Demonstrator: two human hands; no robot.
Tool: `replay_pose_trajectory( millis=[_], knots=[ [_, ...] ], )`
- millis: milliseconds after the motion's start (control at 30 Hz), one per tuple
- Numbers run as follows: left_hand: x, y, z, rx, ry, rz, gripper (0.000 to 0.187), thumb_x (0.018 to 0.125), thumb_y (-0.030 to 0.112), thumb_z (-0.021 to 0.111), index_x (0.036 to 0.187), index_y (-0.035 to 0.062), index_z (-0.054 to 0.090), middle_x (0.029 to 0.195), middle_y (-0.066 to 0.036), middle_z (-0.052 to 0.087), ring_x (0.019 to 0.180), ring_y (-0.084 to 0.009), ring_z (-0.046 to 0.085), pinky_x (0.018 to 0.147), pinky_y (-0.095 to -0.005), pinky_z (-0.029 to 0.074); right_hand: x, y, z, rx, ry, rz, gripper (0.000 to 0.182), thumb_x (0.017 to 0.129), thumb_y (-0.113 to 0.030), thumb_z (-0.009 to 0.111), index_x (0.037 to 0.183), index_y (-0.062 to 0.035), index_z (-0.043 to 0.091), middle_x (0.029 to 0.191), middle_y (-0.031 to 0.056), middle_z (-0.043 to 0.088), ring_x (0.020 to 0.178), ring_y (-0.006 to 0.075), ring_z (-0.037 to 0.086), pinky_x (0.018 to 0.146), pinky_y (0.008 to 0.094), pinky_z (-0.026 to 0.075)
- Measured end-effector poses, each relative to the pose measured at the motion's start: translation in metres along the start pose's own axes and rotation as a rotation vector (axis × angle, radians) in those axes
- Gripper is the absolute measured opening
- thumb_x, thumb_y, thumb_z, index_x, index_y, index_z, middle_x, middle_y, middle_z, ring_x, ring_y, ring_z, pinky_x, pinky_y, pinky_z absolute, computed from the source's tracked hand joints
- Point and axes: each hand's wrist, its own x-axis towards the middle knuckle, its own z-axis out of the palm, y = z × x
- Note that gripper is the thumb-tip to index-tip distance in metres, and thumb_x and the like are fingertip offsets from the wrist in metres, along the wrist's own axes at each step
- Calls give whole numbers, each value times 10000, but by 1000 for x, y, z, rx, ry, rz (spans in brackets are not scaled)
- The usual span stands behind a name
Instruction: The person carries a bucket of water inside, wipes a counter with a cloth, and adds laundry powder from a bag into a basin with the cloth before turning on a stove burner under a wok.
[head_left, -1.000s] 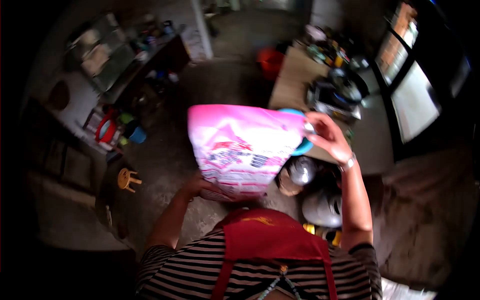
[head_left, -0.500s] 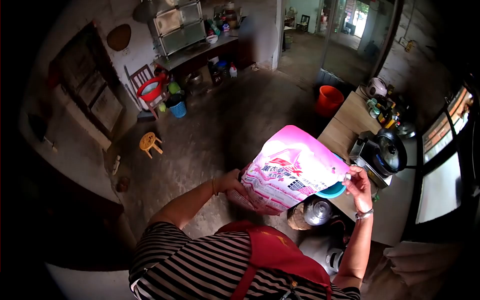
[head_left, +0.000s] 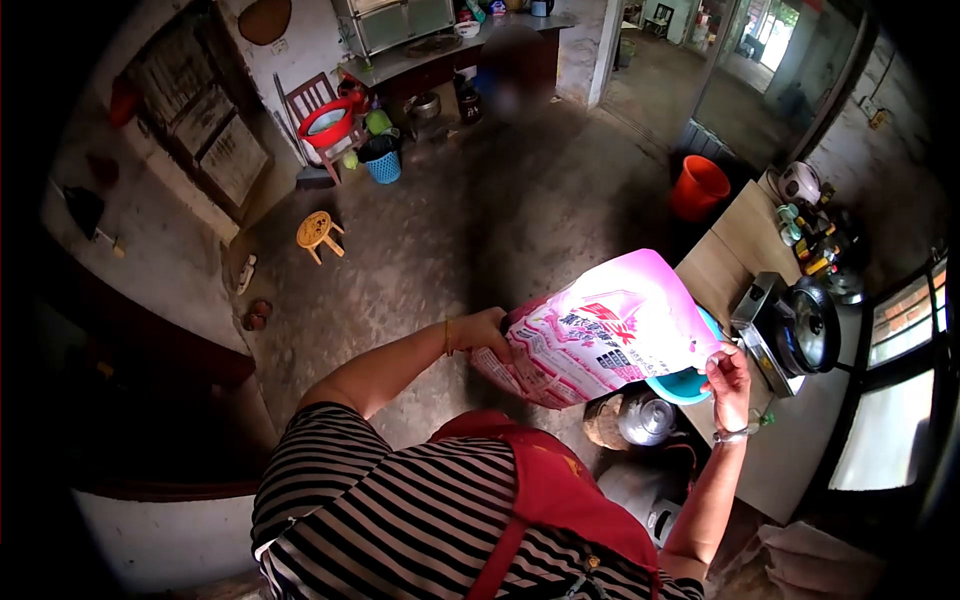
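Observation:
A large pink-and-white washing powder bag (head_left: pixel 600 335) is held tilted in front of me, above the floor and beside the counter. My left hand (head_left: pixel 488 335) is closed around its left end, with some fingers hidden behind it. At its right corner, my right hand (head_left: pixel 730 382) pinches the edge between thumb and fingers. Partly hidden below that corner is a turquoise basin (head_left: pixel 683 387) at the counter's edge. Whether anything comes out of the bag cannot be seen.
A silver kettle (head_left: pixel 648 418) stands below the basin. On the counter (head_left: pixel 735 240) to the right are a stove (head_left: pixel 762 335) and a dark wok (head_left: pixel 810 325). An orange-red bucket (head_left: pixel 700 188) stands on the floor beyond. A wooden stool (head_left: pixel 318 232) is at the left.
The view has shifted, so the room appears lower left to right. The bag and both hands sit farther right in view; both hands keep their hold.

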Motion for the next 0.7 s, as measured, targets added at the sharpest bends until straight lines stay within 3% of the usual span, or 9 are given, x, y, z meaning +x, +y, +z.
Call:
replay_pose_trajectory(
  millis=[100,200,233,333,367,467,500,700],
  knots=[
    [3,9,-3,11,14,-53,387,530,24,695,912,-15,651,877,-67,656,783,-170,598,748,-282,454,4,5,5,-18,56,167,331,875,-341,523,1030,-48,521,704,13,567,579,60,541,430,166,383],
    [9,4,-15,6,-30,-56,396,533,32,705,922,-16,647,903,-81,651,801,-189,600,759,-291,454,11,20,-3,-99,-39,291,341,882,-364,503,988,-41,530,654,20,566,547,49,535,399,164,369],
    [14,-1,-20,17,-59,-59,415,538,39,717,942,-16,641,936,-91,646,823,-200,601,781,-296,451,11,17,-3,-80,-58,300,283,875,-317,531,951,-45,541,715,17,573,596,61,555,446,170,396],
    [20,-10,-27,34,-93,-62,428,546,46,725,961,-15,635,966,-102,642,846,-223,603,795,-304,450,8,25,3,-100,-26,83,223,861,-248,564,956,-49,543,781,15,572,654,91,570,517,184,426],
    [20,-9,-30,37,-94,-63,426,548,45,723,960,-14,635,964,-103,642,846,-228,603,792,-306,451,7,18,6,0,-48,89,170,822,-110,609,969,-43,554,839,7,566,723,106,567,598,206,451],
    [28,-12,-34,-28,-90,-63,350,539,36,694,885,-8,660,869,-77,656,763,-183,603,724,-289,462,7,36,-4,41,-32,1,216,780,-23,630,985,-29,561,878,5,581,779,108,560,689,232,462],
    [29,-11,-36,-6,-91,-59,355,541,35,692,892,-6,659,876,-78,655,766,-184,604,725,-290,463,7,40,-7,50,-42,-20,263,746,73,620,983,-27,566,920,9,578,827,102,550,769,245,449],
    [40,-9,-48,-43,-182,-94,421,552,71,716,961,9,642,950,-94,645,821,-223,608,775,-316,457,5,47,14,-68,110,-231,289,737,112,600,985,-31,569,996,27,558,885,107,536,815,243,421]
  ],
)
